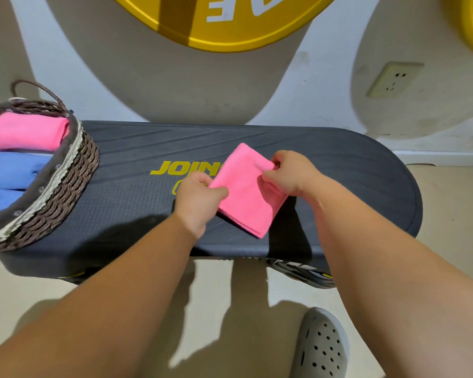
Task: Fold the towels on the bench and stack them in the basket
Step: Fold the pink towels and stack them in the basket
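Left hand [195,199] pinches the near-left edge of a pink towel [246,189], thumb on top, fingers curled under. Right hand [291,173] grips the towel's right edge, fingers bunched round the cloth. Towel is folded into a small thick rectangle, several layers showing at its lower edge, turned corner-on to the person, lying at the middle of the bench [120,197] and hiding part of the yellow lettering [185,168].

Bench top is dark, textured, rounded at the right end. At its left end sits a woven brown basket [66,186] with a rope handle; inside it a folded pink towel in the basket [28,132] lies at the far side, blue towels [8,173] nearer.

Behind: pale wall with grey curved shapes, big yellow sign [224,20], wall socket [393,80] at right. Beige floor below, grey perforated clog [322,347] near the bottom edge.
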